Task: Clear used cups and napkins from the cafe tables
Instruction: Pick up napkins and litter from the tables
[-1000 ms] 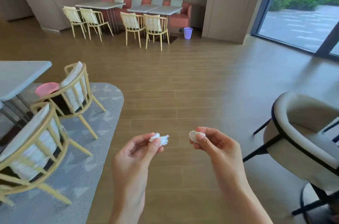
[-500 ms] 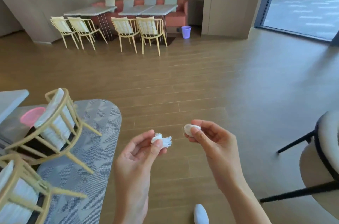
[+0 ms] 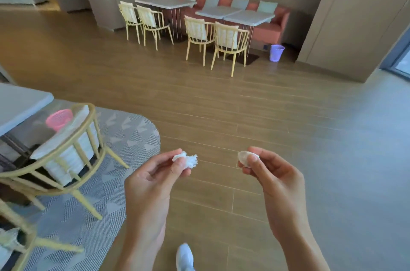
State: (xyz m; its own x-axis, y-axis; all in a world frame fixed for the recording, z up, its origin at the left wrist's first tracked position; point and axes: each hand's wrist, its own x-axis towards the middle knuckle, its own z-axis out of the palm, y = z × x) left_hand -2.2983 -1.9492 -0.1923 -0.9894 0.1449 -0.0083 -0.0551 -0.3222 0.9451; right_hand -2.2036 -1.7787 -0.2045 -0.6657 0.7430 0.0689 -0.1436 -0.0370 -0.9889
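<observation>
My left hand (image 3: pixel 153 178) pinches a crumpled white napkin (image 3: pixel 188 161) between thumb and fingertips, held up over the wooden floor. My right hand (image 3: pixel 269 174) pinches a second small white wad (image 3: pixel 244 157), smoother and rounder, at about the same height. The two hands are apart, palms turned inward. A pink bin (image 3: pixel 59 118) stands on the floor at the left, behind a chair. A purple bin (image 3: pixel 276 52) stands far off by the wall at the back right.
A yellow chair (image 3: pixel 64 155) and a grey table (image 3: pixel 20 104) stand on a grey rug (image 3: pixel 124 137) at left. Several yellow chairs (image 3: pixel 228 42), grey tables and a red bench (image 3: pixel 268 31) line the back wall. Open wooden floor lies between. A white shoe (image 3: pixel 185 257) shows below.
The view has turned left and moved forward: the far tables now sit at centre, the armchair at right has left view. Both hands keep their pinch on the wads.
</observation>
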